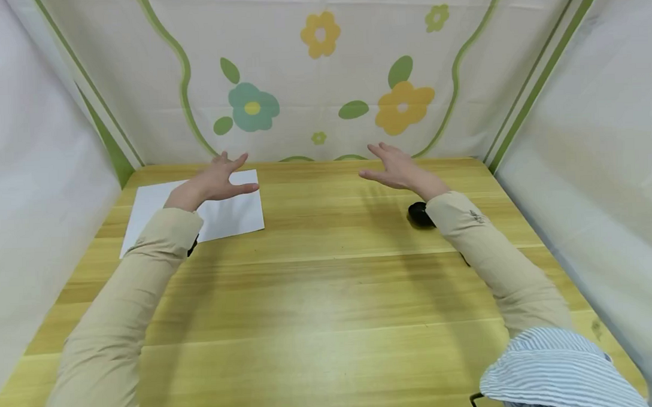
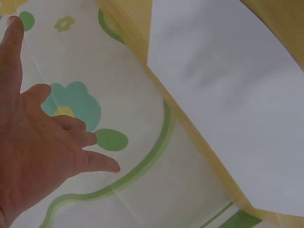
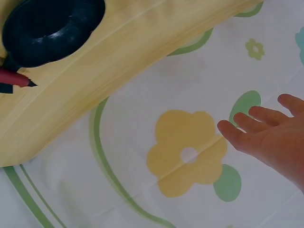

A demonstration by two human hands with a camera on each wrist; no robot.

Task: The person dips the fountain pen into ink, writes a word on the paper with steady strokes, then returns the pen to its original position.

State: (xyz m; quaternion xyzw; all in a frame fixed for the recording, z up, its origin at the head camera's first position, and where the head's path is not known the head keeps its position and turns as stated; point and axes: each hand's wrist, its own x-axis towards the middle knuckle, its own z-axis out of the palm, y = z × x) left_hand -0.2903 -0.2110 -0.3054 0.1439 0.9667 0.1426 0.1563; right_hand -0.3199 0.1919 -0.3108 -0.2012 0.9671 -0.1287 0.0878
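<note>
My left hand (image 1: 213,183) is held out with fingers spread over a white sheet of paper (image 1: 232,216) at the back left of the table; nothing is in it. The left wrist view shows the same palm (image 2: 42,152) empty beside the blank sheet (image 2: 228,104). Toward the back right, my right hand (image 1: 397,168) reaches out, fingers extended and holding nothing. Close to its wrist stands a small black dish (image 1: 419,214), partly hidden by the sleeve. A red pen-like tool with a dark pointed tip (image 3: 16,79) lies by that dish in the right wrist view.
The wooden table (image 1: 318,299) ends at a flower-patterned cloth wall (image 1: 311,84), with white cloth on both sides. A blue-and-white striped cloth (image 1: 558,366) bulges at the front right, beside a thin black piece (image 1: 475,400).
</note>
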